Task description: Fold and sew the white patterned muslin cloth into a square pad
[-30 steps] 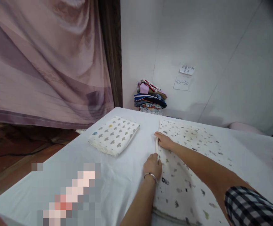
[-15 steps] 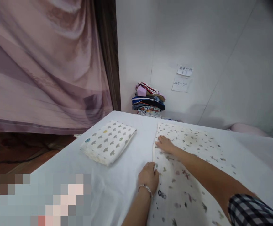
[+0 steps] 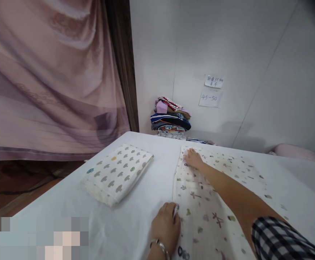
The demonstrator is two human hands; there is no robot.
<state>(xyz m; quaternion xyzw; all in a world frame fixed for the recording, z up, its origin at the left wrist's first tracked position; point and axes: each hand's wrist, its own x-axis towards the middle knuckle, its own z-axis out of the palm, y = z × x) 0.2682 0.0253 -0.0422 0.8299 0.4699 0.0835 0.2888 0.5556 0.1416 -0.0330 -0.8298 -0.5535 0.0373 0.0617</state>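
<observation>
A thin white cloth (image 3: 198, 213) printed with small palm trees and other figures is spread over the right half of a white-covered table (image 3: 162, 173). My left hand (image 3: 166, 225), with a silver bracelet at the wrist, grips the cloth's left edge close to me, thumb and fingers closed on it. Farther off, my right hand (image 3: 194, 159) lies flat on the same cloth by its far left corner, fingers stretched out. To the left rests a folded white cloth (image 3: 119, 168) with grey mushroom-like shapes, apart from both hands.
Behind the table's far edge rises a stack of folded fabrics (image 3: 170, 117). Two paper notes (image 3: 211, 98) are stuck to the pale wall. A pink curtain (image 3: 51, 79) hangs at the left. Something pink (image 3: 295, 151) bulges beyond the far right edge.
My right hand has slid farther away along the cloth toward its far corner. My left hand has come nearer to me along the edge. The view has shifted slightly.
</observation>
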